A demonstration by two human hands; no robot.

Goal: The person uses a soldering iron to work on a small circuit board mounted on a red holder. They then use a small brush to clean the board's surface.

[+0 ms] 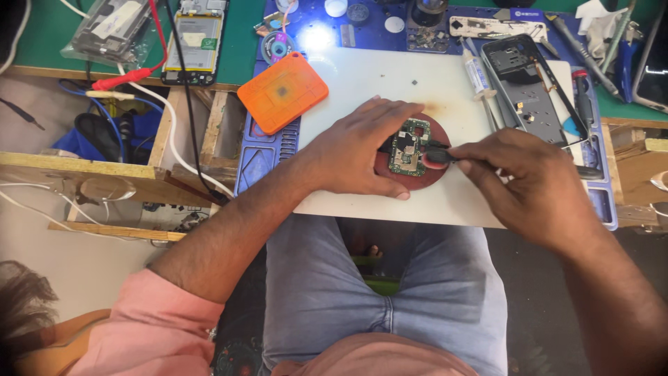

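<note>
Left hand (355,150), fingers spread flat, pins the green circuit board (406,146) on a red disc (417,177); the board's long axis runs away from the person, just right of these fingers. Right hand (522,184) pinches a dark tool (437,156) touching the board's right edge. An orange pad (282,92) lies beyond-left on the table (362,76), a phone frame (522,87) beyond-right.

A pink shirt with short sleeves was worn, one sleeve seen at the left upper arm. Light blue jeans covered the legs. Both forearms were left bare, without watch or rings.
</note>
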